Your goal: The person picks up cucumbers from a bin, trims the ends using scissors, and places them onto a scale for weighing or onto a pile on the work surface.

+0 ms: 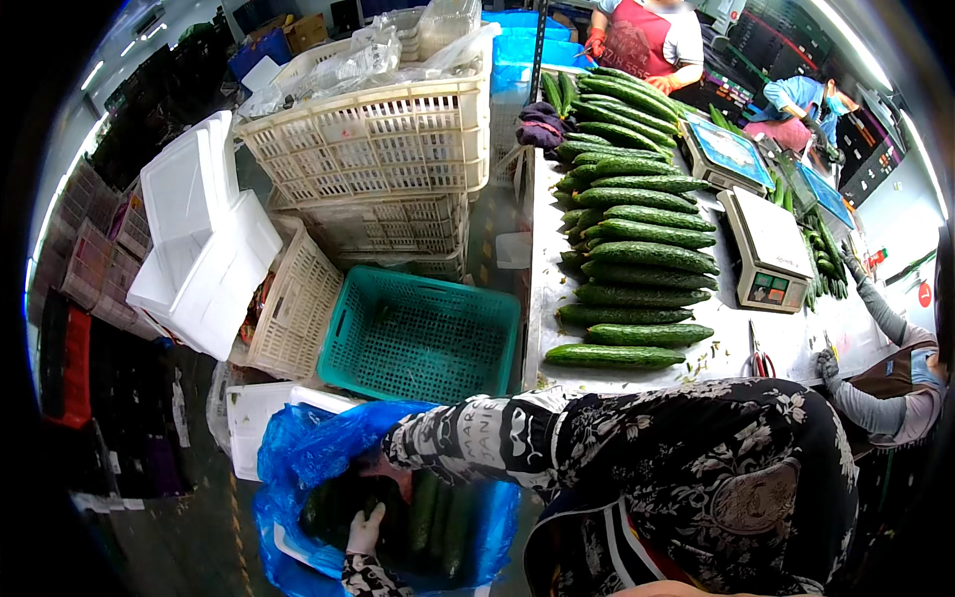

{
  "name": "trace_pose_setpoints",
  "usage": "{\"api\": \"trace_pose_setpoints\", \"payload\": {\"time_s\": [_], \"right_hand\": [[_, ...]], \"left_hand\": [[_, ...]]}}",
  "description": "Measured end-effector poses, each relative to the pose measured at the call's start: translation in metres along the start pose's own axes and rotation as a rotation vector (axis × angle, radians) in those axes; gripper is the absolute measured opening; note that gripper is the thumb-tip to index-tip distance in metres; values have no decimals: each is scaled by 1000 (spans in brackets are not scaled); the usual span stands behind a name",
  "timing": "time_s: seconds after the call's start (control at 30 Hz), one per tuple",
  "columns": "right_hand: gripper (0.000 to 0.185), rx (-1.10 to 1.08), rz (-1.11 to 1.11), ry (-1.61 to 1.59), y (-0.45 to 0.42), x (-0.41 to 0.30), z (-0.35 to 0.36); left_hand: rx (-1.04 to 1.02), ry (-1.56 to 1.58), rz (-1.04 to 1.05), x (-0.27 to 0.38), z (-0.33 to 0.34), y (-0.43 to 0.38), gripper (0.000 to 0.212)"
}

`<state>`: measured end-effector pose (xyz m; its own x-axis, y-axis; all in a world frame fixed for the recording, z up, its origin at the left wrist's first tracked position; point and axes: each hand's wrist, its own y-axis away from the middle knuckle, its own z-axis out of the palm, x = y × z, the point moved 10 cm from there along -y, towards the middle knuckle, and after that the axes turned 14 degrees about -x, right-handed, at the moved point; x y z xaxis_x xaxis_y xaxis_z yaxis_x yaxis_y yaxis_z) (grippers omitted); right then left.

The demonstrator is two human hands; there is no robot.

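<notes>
Beside the table stands a box lined with a blue plastic bag [295, 440], with dark green cucumbers [425, 515] lying in rows inside. Both my hands reach down into it. My left hand [365, 531], in a pale glove, grips a shaded cucumber with the thumb on top; its other fingers are hidden. Farther up in the box is my right hand [389, 474], in shadow and partly covered by the patterned sleeve [485, 440]. It touches the cucumbers, but its grip is unclear.
A green crate [425, 399] and stacked white crates [373, 142] stand beyond the box. White foam boxes [209, 276] lean at left. The metal table [548, 298] bears rows of cucumbers [649, 257], a scale [768, 239] and scissors [759, 358]. Several co-workers stand around it.
</notes>
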<state>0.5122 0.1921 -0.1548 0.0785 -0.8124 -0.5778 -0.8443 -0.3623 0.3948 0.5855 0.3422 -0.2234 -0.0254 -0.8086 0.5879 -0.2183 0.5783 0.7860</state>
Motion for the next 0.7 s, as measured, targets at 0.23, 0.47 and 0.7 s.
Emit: {"api": "trace_pose_setpoints", "payload": {"time_s": [0.23, 0.47, 0.7], "right_hand": [[117, -225, -32, -27, 10, -14, -6], [119, 16, -94, 38, 20, -16, 1], [117, 100, -311, 81, 13, -37, -18]], "left_hand": [[-249, 282, -94, -8, 10, 13, 47], [-455, 512, 50, 41, 25, 55, 38], [-364, 713, 305, 65, 14, 71, 69]]}}
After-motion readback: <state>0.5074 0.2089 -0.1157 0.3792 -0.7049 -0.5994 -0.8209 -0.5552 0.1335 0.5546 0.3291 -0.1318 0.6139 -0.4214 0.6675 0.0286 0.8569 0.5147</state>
